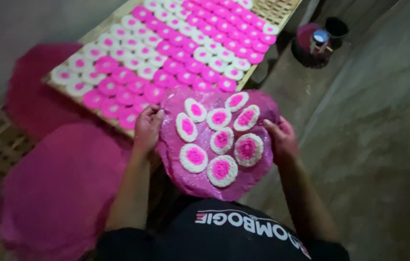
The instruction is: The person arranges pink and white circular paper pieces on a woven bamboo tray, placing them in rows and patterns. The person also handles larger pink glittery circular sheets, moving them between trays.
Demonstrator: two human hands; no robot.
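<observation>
A round magenta sheet (200, 181) is held flat in front of me, carrying several white discs with pink centres (221, 139). My left hand (147, 128) grips its left edge and my right hand (280, 137) grips its right edge. Just beyond it lies a long woven bamboo tray (272, 9) covered with rows of pink discs and white discs with pink centres (181, 43).
Magenta round sheets (55, 193) are stacked at my lower left on a woven mat, with another sheet (36, 87) further back. A magenta bucket with a small container (317, 42) and a dark pot (336, 26) stand on the grey concrete floor at upper right.
</observation>
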